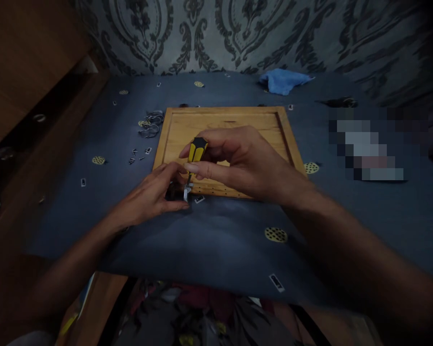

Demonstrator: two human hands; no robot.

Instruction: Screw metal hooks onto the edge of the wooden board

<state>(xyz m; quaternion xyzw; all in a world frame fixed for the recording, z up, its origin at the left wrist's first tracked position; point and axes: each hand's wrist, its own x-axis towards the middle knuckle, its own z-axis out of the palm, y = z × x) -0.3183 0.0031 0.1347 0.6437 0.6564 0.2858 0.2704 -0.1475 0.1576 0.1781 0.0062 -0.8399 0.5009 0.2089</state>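
Observation:
My right hand (pixel 234 156) grips a yellow-and-black screwdriver (pixel 196 153) by its handle, with the shaft pointing down. Below it, a small silver metal hook (pixel 186 193) lies against the near left edge of a wooden board (pixel 176 111) with a raised frame. My left hand (pixel 147 197) is closed around this hook, thumb below and fingers above. The screwdriver's tip meets the metal, though the exact contact is hidden. A row of small dark holes runs along the board's near edge.
Left of the board lie several metal hooks (pixel 151 126) and several loose screws (pixel 133 157). A blue cloth (pixel 286 80) sits at the back, with a dark object (pixel 341 102) to its right. A blurred-out item (pixel 368 149) is on the right. Wooden furniture (pixel 29 62) stands at the left.

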